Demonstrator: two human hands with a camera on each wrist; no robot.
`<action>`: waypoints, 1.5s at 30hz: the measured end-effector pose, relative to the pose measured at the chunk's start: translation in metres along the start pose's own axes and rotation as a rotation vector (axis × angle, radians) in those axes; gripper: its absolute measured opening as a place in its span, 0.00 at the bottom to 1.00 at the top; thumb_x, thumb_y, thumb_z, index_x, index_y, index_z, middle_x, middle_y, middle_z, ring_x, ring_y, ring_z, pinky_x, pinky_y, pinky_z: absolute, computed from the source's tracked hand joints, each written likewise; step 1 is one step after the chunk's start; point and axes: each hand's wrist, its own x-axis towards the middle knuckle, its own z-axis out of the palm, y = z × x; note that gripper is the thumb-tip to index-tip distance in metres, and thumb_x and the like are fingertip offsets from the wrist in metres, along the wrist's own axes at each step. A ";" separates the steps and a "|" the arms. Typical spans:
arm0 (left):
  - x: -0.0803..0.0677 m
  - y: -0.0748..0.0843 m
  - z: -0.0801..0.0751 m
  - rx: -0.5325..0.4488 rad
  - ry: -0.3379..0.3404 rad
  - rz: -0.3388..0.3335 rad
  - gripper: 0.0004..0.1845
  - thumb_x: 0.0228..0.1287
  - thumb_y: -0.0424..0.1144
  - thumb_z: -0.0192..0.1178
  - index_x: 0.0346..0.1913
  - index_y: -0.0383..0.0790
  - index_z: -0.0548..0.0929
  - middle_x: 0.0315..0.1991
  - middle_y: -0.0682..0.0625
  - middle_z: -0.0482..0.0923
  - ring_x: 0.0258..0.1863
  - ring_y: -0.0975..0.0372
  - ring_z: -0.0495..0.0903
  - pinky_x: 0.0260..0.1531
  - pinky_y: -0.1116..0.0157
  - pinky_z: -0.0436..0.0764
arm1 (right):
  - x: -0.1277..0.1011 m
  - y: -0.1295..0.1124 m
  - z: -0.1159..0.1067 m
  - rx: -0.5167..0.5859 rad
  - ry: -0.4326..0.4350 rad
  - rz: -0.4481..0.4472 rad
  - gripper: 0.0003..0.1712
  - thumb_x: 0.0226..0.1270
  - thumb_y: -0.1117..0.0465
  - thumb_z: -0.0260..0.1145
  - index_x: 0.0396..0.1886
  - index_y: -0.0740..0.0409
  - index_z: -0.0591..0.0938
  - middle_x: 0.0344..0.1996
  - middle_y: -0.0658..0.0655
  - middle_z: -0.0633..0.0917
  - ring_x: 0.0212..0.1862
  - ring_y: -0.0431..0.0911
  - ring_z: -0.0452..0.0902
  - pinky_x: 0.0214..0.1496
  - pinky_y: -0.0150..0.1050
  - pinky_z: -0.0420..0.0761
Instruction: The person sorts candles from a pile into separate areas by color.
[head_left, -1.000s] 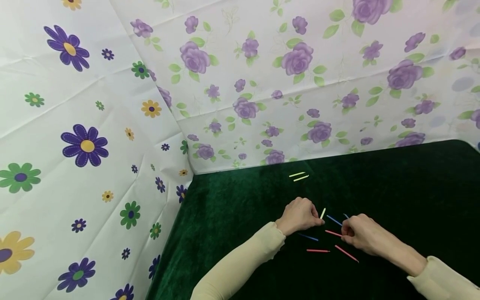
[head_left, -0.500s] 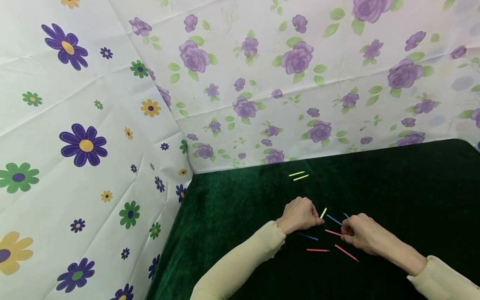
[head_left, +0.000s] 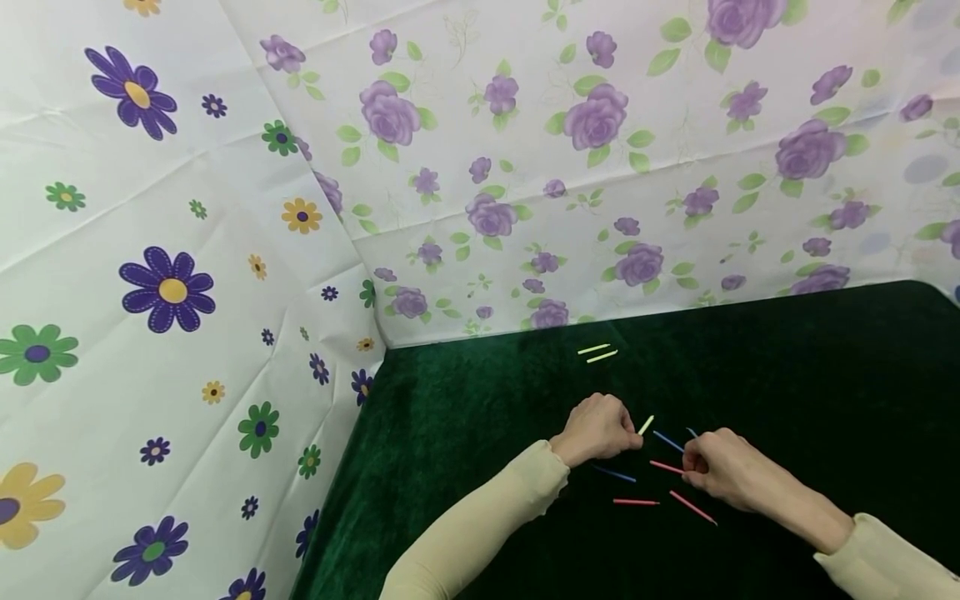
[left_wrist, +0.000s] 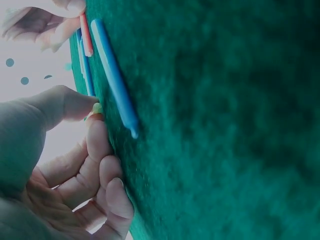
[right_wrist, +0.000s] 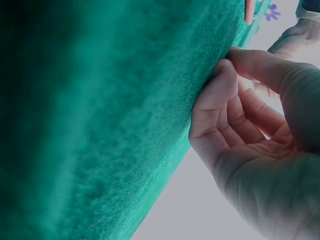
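My left hand (head_left: 600, 429) pinches a thin yellow candle (head_left: 647, 424) between thumb and forefinger, low over the green cloth; its end (left_wrist: 97, 108) shows at the fingertips in the left wrist view. To the right, my right hand (head_left: 731, 468) pinches the end of a red candle (head_left: 666, 467) close to the cloth. Between the hands lies a blue candle (head_left: 667, 439), and the tip of another blue candle (head_left: 692, 432) shows behind the right fingers. A third blue candle (left_wrist: 115, 75) lies just below the left hand, partly hidden by it in the head view.
Two more red candles, one level (head_left: 636, 502) and one slanted (head_left: 693, 507), lie nearer the front. Farther back, two yellow candles (head_left: 602, 356) lie side by side. Flowered sheets (head_left: 450, 275) stand along the back and left of the dark green cloth (head_left: 465, 400).
The left hand has shifted very slightly left, and its yellow candle leans more to the right. My right hand stays in place on the red candle.
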 end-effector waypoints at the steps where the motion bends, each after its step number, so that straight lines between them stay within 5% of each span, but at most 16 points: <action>1: 0.001 -0.001 -0.001 -0.003 0.003 0.003 0.10 0.68 0.48 0.77 0.28 0.54 0.93 0.20 0.64 0.80 0.21 0.72 0.77 0.23 0.73 0.73 | 0.000 0.000 0.000 0.002 -0.004 0.004 0.04 0.69 0.60 0.75 0.34 0.49 0.86 0.26 0.43 0.82 0.24 0.32 0.74 0.28 0.31 0.77; 31: 0.066 -0.045 -0.044 0.072 0.057 0.103 0.11 0.75 0.48 0.71 0.37 0.48 0.96 0.29 0.57 0.89 0.27 0.67 0.80 0.35 0.71 0.80 | -0.001 0.002 -0.001 0.020 -0.003 -0.012 0.05 0.69 0.60 0.74 0.33 0.49 0.86 0.25 0.43 0.81 0.23 0.32 0.73 0.27 0.31 0.77; 37: 0.101 -0.085 -0.031 0.121 0.068 0.059 0.10 0.73 0.50 0.72 0.34 0.53 0.95 0.30 0.59 0.89 0.30 0.67 0.83 0.40 0.64 0.85 | -0.001 0.000 0.000 0.030 -0.015 0.002 0.05 0.69 0.60 0.74 0.33 0.49 0.86 0.26 0.44 0.81 0.24 0.33 0.73 0.27 0.30 0.77; 41: 0.093 -0.091 -0.041 0.087 0.098 0.010 0.10 0.73 0.49 0.72 0.34 0.51 0.95 0.31 0.57 0.89 0.31 0.65 0.83 0.39 0.64 0.85 | -0.001 0.000 0.000 0.030 -0.017 0.003 0.04 0.69 0.60 0.74 0.34 0.49 0.86 0.26 0.44 0.81 0.24 0.33 0.73 0.27 0.31 0.77; 45: 0.116 -0.124 -0.027 0.050 0.106 -0.027 0.11 0.72 0.52 0.73 0.30 0.56 0.93 0.30 0.60 0.88 0.29 0.66 0.83 0.33 0.65 0.82 | -0.002 0.002 -0.001 0.035 -0.019 -0.008 0.04 0.70 0.60 0.74 0.34 0.50 0.86 0.26 0.44 0.81 0.24 0.32 0.74 0.27 0.31 0.77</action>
